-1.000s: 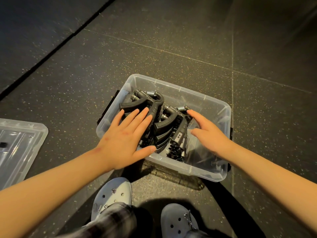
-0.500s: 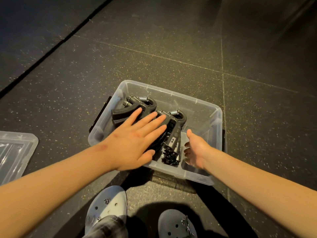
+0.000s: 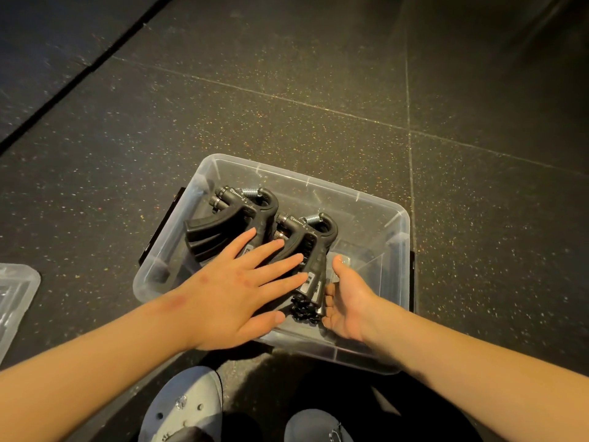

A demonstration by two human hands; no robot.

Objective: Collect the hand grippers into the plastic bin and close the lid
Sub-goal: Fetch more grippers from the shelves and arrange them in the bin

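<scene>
Hiding some hand grippers (image 3: 242, 218), left hand (image 3: 229, 291).

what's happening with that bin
A person is tidying black grippers inside a clear bin on the floor. The left hand lies flat on top of them, fingers straight, while the right hand curls round the near ends of the right-hand stack. The lid lies off to the left, so the bin is not yet closed.

Dark speckled rubber floor (image 3: 287, 100) carries the clear plastic bin (image 3: 357, 218), a clear lid (image 3: 16, 298) well left, two grey clogs (image 3: 186, 406) near
</scene>
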